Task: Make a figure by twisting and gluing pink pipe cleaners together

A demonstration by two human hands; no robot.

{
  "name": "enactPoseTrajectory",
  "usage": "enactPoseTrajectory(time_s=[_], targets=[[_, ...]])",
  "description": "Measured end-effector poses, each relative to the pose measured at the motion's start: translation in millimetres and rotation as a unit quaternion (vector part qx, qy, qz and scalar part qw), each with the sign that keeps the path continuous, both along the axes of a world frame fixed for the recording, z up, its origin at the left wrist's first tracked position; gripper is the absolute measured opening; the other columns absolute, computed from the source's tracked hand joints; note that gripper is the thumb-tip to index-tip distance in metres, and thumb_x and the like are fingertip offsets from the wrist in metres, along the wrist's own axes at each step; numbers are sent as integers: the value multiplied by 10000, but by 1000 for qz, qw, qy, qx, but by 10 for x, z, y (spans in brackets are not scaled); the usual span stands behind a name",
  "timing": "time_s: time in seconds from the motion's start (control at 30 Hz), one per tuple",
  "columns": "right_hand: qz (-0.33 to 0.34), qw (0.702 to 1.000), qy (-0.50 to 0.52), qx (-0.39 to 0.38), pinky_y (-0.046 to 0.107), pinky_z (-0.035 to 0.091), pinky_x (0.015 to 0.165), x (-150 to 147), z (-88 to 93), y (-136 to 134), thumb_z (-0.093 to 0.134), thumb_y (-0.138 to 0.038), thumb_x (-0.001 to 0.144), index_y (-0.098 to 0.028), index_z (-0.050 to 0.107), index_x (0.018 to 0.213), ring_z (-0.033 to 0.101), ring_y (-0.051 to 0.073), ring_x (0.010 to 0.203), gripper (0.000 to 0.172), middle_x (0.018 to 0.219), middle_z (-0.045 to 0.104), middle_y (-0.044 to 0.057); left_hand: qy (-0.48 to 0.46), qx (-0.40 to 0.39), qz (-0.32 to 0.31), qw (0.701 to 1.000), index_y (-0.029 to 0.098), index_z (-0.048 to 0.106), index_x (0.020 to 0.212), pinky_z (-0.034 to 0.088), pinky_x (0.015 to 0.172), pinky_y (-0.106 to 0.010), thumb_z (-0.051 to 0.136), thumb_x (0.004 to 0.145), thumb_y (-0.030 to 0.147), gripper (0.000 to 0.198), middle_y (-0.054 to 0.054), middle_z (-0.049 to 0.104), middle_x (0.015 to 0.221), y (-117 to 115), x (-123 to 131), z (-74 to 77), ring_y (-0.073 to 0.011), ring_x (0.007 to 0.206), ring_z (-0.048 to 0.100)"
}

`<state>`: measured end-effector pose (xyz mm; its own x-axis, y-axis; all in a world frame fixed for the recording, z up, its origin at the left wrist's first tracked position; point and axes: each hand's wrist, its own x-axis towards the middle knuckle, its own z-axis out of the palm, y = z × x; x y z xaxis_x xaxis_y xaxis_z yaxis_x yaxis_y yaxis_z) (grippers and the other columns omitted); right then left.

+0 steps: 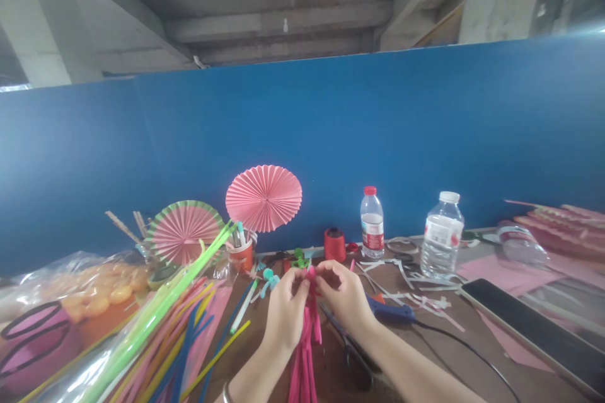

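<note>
A bundle of bright pink pipe cleaners (pixel 305 362) hangs down over the table's front, its upper end gathered between both hands. My left hand (pixel 288 308) pinches the top of the bundle from the left, thumb and fingers together. From the right, my right hand (pixel 347 296) has its bent fingertips closed on the same top end. Fingers partly cover the spot where the stems meet. Under my right forearm lie dark-handled scissors (pixel 357 365) and a blue-handled tool with a cord (pixel 392 312). A small teal figure (pixel 269 280) is just left of my left hand.
Colourful pipe cleaners (pixel 182 340) and a wrapped green bundle (pixel 161 308) spread at left. Behind are a pink paper fan (pixel 263 198) and a pen cup (pixel 242 257). A red-capped bottle (pixel 372 230), white-capped bottle (pixel 442 239), paper strips and a phone (pixel 534 330) occupy the right.
</note>
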<state>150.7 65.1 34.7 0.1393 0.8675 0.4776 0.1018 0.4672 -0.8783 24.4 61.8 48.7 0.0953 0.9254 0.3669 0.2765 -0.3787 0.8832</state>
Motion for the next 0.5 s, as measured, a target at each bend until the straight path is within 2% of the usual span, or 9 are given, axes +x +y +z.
enactPoseTrajectory(time_s=[0.5], targets=[[-23,999,-46,14,240,451,576,37,43,-35,527,-186,721,-176,621,726,596,169,631,94,681,657,8,-4,-5,-13,1000,190,520,733,417,545,-237,417,828,244,151,20,542,631,51,-2,-73,-149,574,543]])
